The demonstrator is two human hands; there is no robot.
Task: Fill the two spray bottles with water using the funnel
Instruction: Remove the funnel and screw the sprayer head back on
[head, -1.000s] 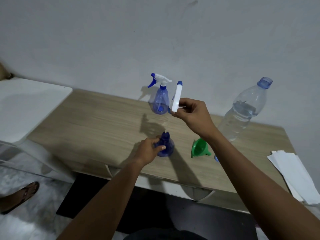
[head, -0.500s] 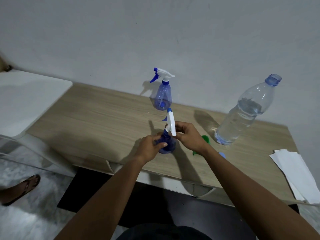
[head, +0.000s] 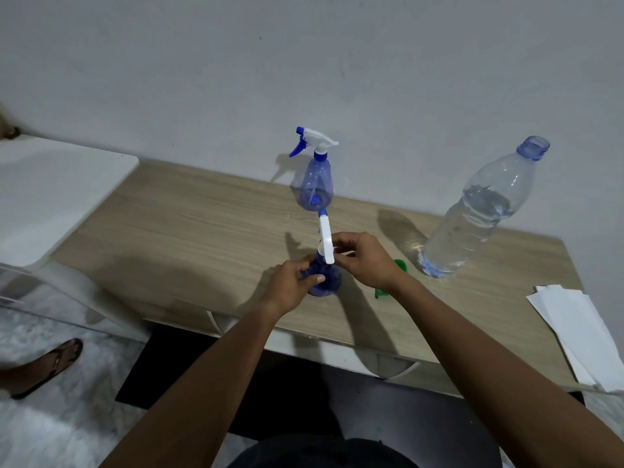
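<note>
Green funnel (head: 400, 265) lies mostly hidden behind the right hand (head: 366, 261).

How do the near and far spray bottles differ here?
The near spray bottle is gripped by the left hand, its trigger head held by the right hand; the far spray bottle stands untouched. The near one looks darker blue than the far. Both have white trigger heads.

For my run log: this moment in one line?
left hand grips near blue plastic spray bottle; right hand holds white trigger head; green funnel idle
</note>
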